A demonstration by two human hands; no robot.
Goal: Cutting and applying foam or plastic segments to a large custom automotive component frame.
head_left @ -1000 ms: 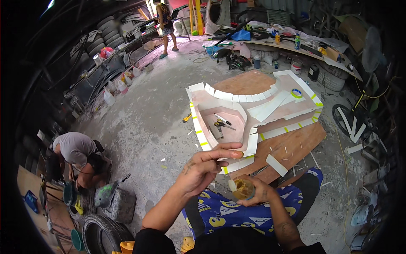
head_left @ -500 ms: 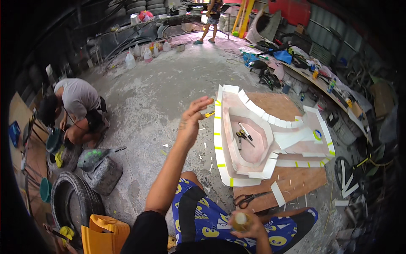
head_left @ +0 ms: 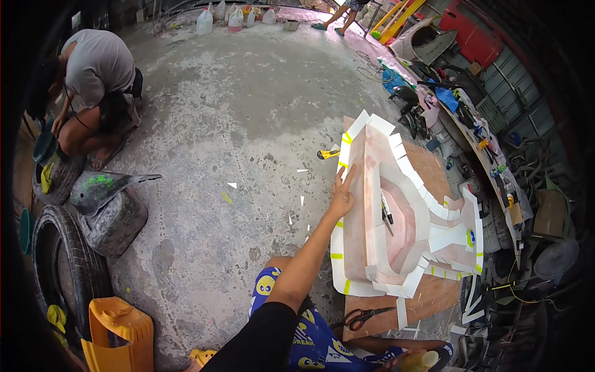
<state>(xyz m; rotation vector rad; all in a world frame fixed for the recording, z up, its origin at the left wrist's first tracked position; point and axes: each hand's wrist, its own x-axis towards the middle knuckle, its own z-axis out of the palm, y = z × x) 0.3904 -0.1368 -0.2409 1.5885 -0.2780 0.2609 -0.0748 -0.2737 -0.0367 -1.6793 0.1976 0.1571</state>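
My left hand [head_left: 342,197] rests with its fingers stretched out on the left edge of a pinkish moulded panel [head_left: 356,248]. White card strips [head_left: 338,257], taped with yellow pieces, border the panel. A marker [head_left: 387,209] lies in its recess, and a blue-and-yellow tape roll [head_left: 471,238] on its right part. At the lower edge, my right hand [head_left: 403,359] is closed around a small yellowish container [head_left: 427,359], partly cut off by the frame. Large scissors [head_left: 365,318] lie on the brown board [head_left: 434,304] under the panel. A yellow utility knife [head_left: 328,154] is on the floor beyond my left hand.
A crouching person [head_left: 99,80] works at the left, near tyres [head_left: 71,254] and a grey block-shaped thing [head_left: 118,223]. A yellow plastic container [head_left: 121,338] stands at lower left. Jugs [head_left: 204,22] line the back. A cluttered bench [head_left: 483,149] runs along the right. Card scraps dot the floor.
My left hand has come down from the air onto the panel's left edge. My right hand, with the container, is now lower and further right. The view has tilted down and turned.
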